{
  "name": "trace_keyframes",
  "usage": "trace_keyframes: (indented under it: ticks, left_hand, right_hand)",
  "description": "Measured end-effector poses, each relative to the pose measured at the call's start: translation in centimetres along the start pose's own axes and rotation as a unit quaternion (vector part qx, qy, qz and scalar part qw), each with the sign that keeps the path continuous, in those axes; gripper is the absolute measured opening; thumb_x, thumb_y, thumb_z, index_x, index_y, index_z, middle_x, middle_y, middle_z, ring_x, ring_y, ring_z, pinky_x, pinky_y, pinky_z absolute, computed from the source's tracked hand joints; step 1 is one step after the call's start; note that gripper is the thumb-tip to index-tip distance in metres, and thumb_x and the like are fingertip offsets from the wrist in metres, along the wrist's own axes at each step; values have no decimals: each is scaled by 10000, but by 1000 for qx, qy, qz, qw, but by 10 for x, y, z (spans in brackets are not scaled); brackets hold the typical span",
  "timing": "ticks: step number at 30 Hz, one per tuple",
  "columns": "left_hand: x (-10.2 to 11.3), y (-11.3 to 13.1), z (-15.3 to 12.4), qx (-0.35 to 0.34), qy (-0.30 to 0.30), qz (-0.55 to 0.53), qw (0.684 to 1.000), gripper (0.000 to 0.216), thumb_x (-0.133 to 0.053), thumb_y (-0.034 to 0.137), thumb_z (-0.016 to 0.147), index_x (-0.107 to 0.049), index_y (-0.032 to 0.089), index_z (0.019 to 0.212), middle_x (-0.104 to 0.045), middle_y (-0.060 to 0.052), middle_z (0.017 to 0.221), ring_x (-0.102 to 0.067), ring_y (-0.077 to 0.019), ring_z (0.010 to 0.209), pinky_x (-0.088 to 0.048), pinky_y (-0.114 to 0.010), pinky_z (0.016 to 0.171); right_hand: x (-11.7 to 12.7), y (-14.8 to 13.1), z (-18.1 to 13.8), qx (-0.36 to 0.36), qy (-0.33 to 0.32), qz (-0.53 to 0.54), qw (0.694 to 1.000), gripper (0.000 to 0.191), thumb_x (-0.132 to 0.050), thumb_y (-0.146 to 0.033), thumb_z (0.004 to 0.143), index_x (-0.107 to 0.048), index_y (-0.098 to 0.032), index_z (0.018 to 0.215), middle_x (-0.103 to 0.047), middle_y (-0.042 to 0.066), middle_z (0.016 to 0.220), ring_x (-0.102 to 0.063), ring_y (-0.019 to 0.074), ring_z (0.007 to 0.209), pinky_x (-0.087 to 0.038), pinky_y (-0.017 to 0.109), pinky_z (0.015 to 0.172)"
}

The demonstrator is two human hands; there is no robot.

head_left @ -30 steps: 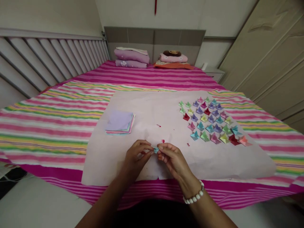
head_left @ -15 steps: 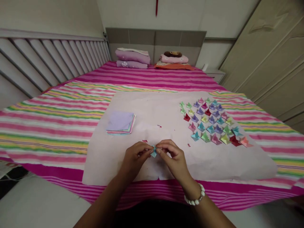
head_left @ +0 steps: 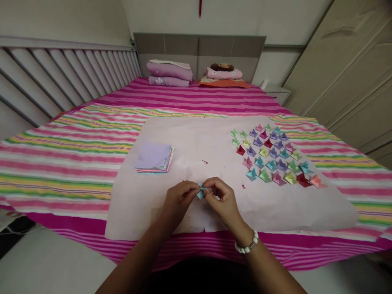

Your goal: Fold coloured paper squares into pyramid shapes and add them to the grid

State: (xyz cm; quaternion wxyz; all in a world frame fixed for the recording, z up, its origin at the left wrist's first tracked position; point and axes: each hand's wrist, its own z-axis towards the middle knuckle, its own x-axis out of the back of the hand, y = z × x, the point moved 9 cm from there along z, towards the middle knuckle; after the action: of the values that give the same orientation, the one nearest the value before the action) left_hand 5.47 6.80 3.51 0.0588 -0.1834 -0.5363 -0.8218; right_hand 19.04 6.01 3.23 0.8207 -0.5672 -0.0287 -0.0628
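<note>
A small light-blue folded paper piece point(head_left: 200, 192) is pinched between my two hands over a pale paper sheet point(head_left: 131, 218). My left hand point(head_left: 180, 199) grips its left side between thumb and fingertips. On the other side, my right hand point(head_left: 223, 200) holds it the same way, with a white bead bracelet on the wrist. My fingertips cover parts of the folds. To the right, several small folded paper shapes point(head_left: 271, 165) in many colours stand in rows. A stack of square coloured paper point(head_left: 154, 157), lilac on top, lies at the left.
Small red paper scraps point(head_left: 205, 162) lie on the sheet, one more scrap point(head_left: 243, 186) right of my hands. Beneath is a striped bedspread point(head_left: 73, 167). Folded purple bedding point(head_left: 170, 73) and a pink folded pile point(head_left: 224, 74) sit by the headboard point(head_left: 177, 45). A slatted rail point(head_left: 70, 73) runs along the left.
Both hands have shifted slightly right and up with the blue paper, which is turned a little between the fingertips. The left hand now covers most of the scrap behind it.
</note>
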Motion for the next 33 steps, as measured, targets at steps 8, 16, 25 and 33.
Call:
trace_keyframes:
  ticks: [8,16,25,33]
  left_hand:
    - [-10,-8,6,9,-14,20,1000,132,-585,146,825,-705,203,827,-729,-14,833,-656,-148,796,-492,-243,742]
    - [-22,-45,14,116,-23,-105,987,119,-600,262,804,-691,187,795,-710,-13,743,-664,-149,708,-526,-234,651]
    - [-23,-51,20,73,0,-35,997,124,-591,218,807,-678,193,891,-732,-30,855,-688,-166,808,-545,-276,729]
    - [-28,-47,24,14,-10,124,992,138,-499,162,856,-630,199,878,-666,-51,936,-614,-181,919,-478,-320,838]
  right_hand:
    - [3,2,5,28,15,-25,999,79,-599,-143,721,-622,-200,673,-588,20,770,-510,129,617,-394,247,524]
    - [3,54,13,-94,32,124,987,36,-648,-210,667,-614,-196,671,-590,-3,748,-525,114,586,-430,239,529]
    - [5,60,17,-69,25,42,996,39,-628,-211,705,-648,-198,736,-609,2,714,-534,127,580,-446,255,547]
    - [2,63,21,-2,7,-42,999,118,-587,-198,812,-699,-208,779,-659,50,844,-612,181,783,-472,303,684]
